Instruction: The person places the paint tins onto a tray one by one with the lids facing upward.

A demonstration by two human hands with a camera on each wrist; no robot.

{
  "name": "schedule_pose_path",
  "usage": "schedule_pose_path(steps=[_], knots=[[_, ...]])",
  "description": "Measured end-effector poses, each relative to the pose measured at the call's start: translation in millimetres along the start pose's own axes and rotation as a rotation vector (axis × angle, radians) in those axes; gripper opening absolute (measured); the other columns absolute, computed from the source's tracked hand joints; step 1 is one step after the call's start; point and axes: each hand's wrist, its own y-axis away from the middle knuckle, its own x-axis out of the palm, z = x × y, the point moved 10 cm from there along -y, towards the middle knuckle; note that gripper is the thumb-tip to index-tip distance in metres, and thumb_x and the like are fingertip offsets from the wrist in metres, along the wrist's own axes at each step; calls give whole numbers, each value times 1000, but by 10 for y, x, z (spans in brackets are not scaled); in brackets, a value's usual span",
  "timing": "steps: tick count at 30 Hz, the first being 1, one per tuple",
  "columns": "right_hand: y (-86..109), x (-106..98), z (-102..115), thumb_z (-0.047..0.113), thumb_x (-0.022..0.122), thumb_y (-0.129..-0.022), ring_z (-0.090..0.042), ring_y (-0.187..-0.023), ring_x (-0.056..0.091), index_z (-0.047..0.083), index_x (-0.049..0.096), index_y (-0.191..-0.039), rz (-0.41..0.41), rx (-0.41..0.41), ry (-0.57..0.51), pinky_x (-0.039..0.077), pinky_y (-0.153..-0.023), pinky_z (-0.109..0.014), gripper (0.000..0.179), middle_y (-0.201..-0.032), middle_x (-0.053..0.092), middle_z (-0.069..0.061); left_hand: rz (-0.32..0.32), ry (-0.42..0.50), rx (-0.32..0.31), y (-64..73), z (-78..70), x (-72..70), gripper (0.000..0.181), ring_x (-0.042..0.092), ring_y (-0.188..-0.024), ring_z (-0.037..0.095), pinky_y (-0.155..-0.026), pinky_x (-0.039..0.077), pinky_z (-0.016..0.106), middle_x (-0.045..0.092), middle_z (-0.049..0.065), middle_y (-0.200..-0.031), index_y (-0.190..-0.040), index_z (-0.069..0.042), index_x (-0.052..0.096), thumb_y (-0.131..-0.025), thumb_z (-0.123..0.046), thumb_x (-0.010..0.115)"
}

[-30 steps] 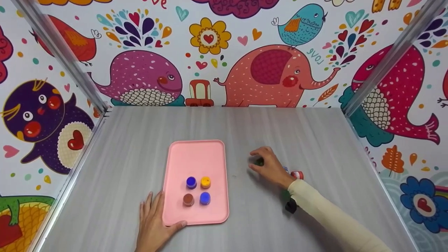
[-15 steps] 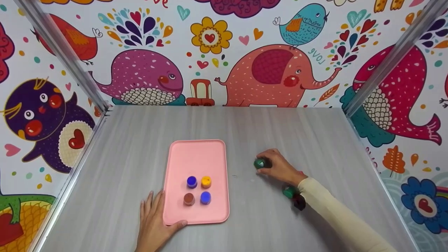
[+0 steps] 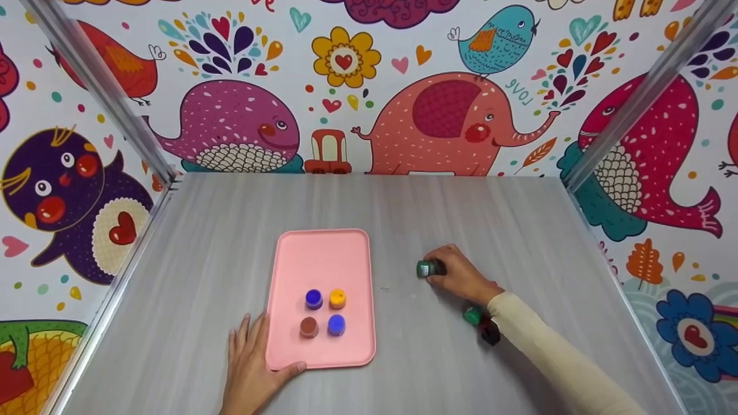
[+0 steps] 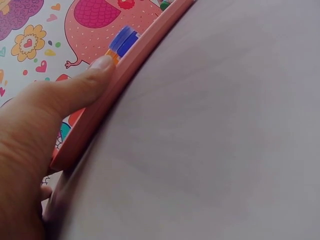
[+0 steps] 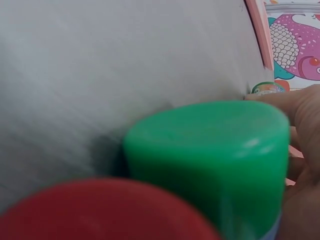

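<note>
tray (image 3: 323, 259) lies on the table (image 3: 202, 259), bearing four jars (image 3: 337, 325). left hand (image 3: 251, 363) rests at its near left corner, thumb on the rim, fingers extended alongside. right hand (image 3: 458, 274) pinches a green jar (image 3: 425, 268) right of the tray; table contact cannot be told. another green jar (image 3: 473, 315) stands near that wrist.

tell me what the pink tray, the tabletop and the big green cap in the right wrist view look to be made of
Pink tray: probably plastic, satin finish; even colour, smooth moulded rim.
Tabletop: perhaps laminate, low sheen; streaky grey grain, though real wood can't be ruled out.
Green cap: likely plastic, fairly glossy; solid colour, bright highlights along its edge.
</note>
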Motion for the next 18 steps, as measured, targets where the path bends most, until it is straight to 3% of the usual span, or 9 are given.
schedule_pose_path(steps=[8, 18], knots=[[-3, 19, 2, 15, 91, -93, -24, -118, 58, 10, 77, -118, -17, 18, -57, 55, -103, -43, 29, -121, 68, -4, -20, 0, 17, 21, -7, -8, 136, 13, -163, 56, -132, 0, 75, 39, 29, -170, -169, 3, 32, -76, -80, 85], [-112, 34, 155, 21, 90, -95, -22, -115, 58, 10, 78, -125, -51, -15, -104, 59, -100, -39, 34, -121, 69, -4, -21, -12, 14, 5, -25, -14, 137, 13, -163, 57, -131, 0, 76, 39, 29, -170, -170, 2, 31, -76, -81, 84]])
